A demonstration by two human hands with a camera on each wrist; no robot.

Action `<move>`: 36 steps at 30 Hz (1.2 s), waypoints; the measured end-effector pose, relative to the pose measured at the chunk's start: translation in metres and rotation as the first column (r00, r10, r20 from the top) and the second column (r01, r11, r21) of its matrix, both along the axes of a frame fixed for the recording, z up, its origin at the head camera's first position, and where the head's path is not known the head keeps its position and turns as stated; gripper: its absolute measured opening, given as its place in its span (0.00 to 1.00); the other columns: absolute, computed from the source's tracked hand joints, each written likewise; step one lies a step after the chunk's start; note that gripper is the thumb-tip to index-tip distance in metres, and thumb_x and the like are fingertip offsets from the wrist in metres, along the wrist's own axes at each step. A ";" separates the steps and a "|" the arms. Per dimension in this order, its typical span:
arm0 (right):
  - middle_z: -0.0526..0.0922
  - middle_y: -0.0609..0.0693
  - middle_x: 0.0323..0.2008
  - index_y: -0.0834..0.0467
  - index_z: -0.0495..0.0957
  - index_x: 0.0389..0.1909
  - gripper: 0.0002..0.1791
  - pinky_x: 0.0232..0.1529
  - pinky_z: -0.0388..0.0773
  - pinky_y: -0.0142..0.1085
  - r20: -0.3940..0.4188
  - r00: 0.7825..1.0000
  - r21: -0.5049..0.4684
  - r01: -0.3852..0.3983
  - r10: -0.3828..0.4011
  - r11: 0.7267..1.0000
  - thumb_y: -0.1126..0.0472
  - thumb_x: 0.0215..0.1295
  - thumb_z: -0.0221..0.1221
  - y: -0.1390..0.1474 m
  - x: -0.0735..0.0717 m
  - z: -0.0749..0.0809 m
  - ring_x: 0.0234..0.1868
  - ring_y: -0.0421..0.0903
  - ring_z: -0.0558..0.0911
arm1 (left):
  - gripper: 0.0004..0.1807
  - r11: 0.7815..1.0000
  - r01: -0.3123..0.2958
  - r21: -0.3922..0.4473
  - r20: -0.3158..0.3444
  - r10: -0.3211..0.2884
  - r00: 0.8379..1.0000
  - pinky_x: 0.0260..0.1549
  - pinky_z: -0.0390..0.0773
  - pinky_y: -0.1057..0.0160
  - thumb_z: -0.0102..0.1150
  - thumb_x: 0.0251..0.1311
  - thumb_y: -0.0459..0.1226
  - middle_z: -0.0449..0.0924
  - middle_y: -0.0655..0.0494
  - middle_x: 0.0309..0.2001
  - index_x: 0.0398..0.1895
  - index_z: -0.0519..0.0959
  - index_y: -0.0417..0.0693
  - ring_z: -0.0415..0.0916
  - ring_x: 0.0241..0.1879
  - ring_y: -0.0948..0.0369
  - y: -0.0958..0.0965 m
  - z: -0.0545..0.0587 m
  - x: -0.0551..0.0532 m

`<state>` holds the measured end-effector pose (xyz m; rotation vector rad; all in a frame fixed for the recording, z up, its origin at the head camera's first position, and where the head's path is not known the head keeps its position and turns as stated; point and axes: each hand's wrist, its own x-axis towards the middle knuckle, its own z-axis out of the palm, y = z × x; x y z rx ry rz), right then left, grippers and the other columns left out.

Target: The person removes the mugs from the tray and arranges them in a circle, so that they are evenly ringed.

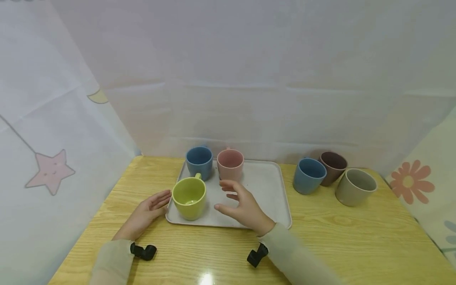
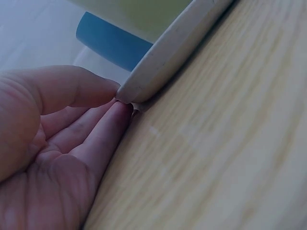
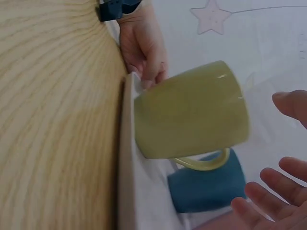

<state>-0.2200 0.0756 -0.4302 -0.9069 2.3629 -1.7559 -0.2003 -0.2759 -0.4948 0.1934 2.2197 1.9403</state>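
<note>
My left hand (image 1: 147, 211) is at the near left corner of a white tray (image 1: 264, 194). In the left wrist view its thumb (image 2: 91, 88) meets the top of the rim and its fingers (image 2: 108, 129) reach under, pinching the edge. A yellow-green mug (image 1: 194, 208) stands upright at that corner of the tray, its handle pointing to the back. Over the tray, to the right of this mug, my right hand (image 1: 246, 208) is spread with thumb and fingers apart and holds nothing. Behind on the tray are a blue mug (image 1: 200, 166) and a pink mug (image 1: 230, 170).
Off the tray to the right, another blue mug (image 1: 307, 180), a dark brown mug (image 1: 333, 168) and a grey-beige cup (image 1: 352, 192) stand close together on the wooden table (image 1: 331, 241). A pale cloth (image 1: 228, 111) hangs behind the table's back edge.
</note>
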 end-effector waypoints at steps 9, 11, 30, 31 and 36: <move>0.69 0.52 0.70 0.60 0.62 0.74 0.45 0.69 0.70 0.51 0.115 0.993 -0.002 -0.023 0.023 1.000 0.57 0.59 0.74 -0.040 -0.006 -0.018 0.69 0.56 0.70 | 0.38 1.000 -0.004 0.000 0.000 0.004 1.000 0.59 0.72 0.75 0.58 0.72 0.34 0.56 0.37 0.76 0.79 0.53 0.37 0.67 0.64 0.77 0.000 -0.001 -0.002; 0.68 0.52 0.70 0.61 0.61 0.75 0.48 0.68 0.71 0.51 0.126 0.992 -0.012 -0.010 0.012 1.000 0.56 0.58 0.75 -0.046 -0.007 -0.021 0.69 0.55 0.70 | 0.38 1.000 0.001 -0.002 -0.004 -0.001 1.000 0.59 0.72 0.74 0.58 0.72 0.33 0.56 0.36 0.76 0.79 0.53 0.36 0.67 0.64 0.77 0.001 -0.001 -0.003; 0.70 0.44 0.65 0.52 0.62 0.74 0.51 0.69 0.70 0.43 0.164 0.985 -0.082 0.076 -0.062 0.994 0.56 0.50 0.79 -0.081 -0.005 -0.032 0.67 0.44 0.70 | 0.38 1.000 0.002 -0.018 -0.005 -0.002 1.000 0.58 0.72 0.76 0.59 0.72 0.35 0.56 0.37 0.77 0.80 0.53 0.37 0.66 0.64 0.77 0.000 -0.003 -0.002; 0.71 0.43 0.65 0.52 0.62 0.74 0.51 0.69 0.70 0.43 0.165 0.984 -0.084 0.078 -0.063 0.993 0.56 0.50 0.80 -0.081 -0.005 -0.032 0.67 0.44 0.70 | 0.38 1.000 0.004 -0.014 -0.007 -0.004 1.000 0.58 0.72 0.76 0.59 0.72 0.35 0.56 0.37 0.76 0.79 0.53 0.37 0.66 0.64 0.77 -0.001 -0.003 -0.002; 0.72 0.42 0.64 0.50 0.64 0.72 0.50 0.68 0.71 0.40 0.153 0.985 -0.091 0.090 -0.075 0.992 0.55 0.48 0.80 -0.081 -0.005 -0.034 0.66 0.42 0.72 | 0.38 1.000 0.005 -0.007 -0.002 -0.005 1.000 0.58 0.72 0.76 0.59 0.72 0.35 0.55 0.36 0.76 0.79 0.53 0.37 0.66 0.64 0.77 0.000 -0.002 -0.002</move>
